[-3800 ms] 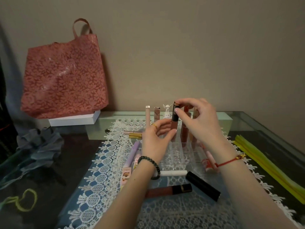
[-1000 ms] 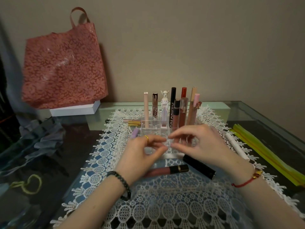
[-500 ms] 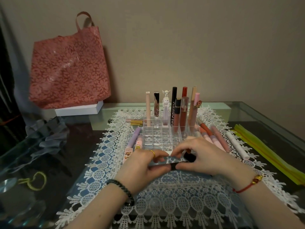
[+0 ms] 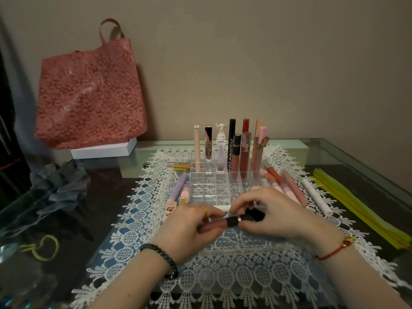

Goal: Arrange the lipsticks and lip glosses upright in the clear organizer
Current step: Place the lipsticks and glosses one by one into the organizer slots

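Saw a red bag (image 4: 89, 94) leaning on the wall, over a white box (image 4: 103, 149). Also saw a lace mat (image 4: 234, 275), yellow strips (image 4: 361, 210).

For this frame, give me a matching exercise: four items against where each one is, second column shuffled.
Items:
1. black COLORKEY tube
2. mauve lip gloss
3. purple tube
4. white tube

Places:
A. lying on the lace mat right of the clear organizer
B. held level between both hands
C. standing upright in the organizer
D. lying on the mat left of the organizer

Pairs: 1-C, 2-B, 3-D, 4-A
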The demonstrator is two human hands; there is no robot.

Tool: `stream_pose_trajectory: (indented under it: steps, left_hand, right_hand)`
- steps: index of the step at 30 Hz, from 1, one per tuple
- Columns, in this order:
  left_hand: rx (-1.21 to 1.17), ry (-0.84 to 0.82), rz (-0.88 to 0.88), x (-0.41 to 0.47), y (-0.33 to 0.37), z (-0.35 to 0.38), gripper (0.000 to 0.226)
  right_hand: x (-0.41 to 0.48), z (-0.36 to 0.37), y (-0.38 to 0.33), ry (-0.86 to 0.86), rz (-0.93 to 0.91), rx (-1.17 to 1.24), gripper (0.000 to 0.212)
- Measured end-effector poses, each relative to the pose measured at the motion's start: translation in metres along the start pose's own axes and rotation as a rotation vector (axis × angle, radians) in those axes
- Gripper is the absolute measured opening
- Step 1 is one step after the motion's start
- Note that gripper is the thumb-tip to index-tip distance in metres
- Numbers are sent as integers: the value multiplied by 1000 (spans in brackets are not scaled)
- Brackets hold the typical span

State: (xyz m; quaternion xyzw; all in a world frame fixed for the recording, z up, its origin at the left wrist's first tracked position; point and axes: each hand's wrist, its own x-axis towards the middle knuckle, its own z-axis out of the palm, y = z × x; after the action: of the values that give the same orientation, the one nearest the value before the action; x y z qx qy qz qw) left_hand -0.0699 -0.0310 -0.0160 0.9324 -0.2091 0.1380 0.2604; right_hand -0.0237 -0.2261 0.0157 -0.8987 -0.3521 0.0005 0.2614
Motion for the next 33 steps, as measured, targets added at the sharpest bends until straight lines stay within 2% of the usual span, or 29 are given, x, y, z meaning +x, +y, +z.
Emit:
stream_pose_trajectory:
  steps: [2,7,9,13,16,23,33]
  left_hand:
    - [-3,57,-1,2,1,-4,17]
    - [-187,204,-51,21,9,-17,20]
    - [-282,273,-71,34,12,-22,26]
    - [-469,422,-77,67,11,-31,25]
    - [-612,489,-106,87,6,-26,23]
    - [-739,551,-161,106,-11,-7,24]
    - [-766,579,-151,110,-14,1,28]
  right_hand:
    - [2,-4,0,33,2,182,22]
    - [18,-12,-6,328,8,593,28]
    - [29,-18,-10,441,15,710,32]
    - [56,-27,-19,616,-2,924,27]
    - [75,-26,-21,698,-8,896,25]
    - [93,-11,-10,756,30,724,31]
    - [93,1,1,779,35,673,29]
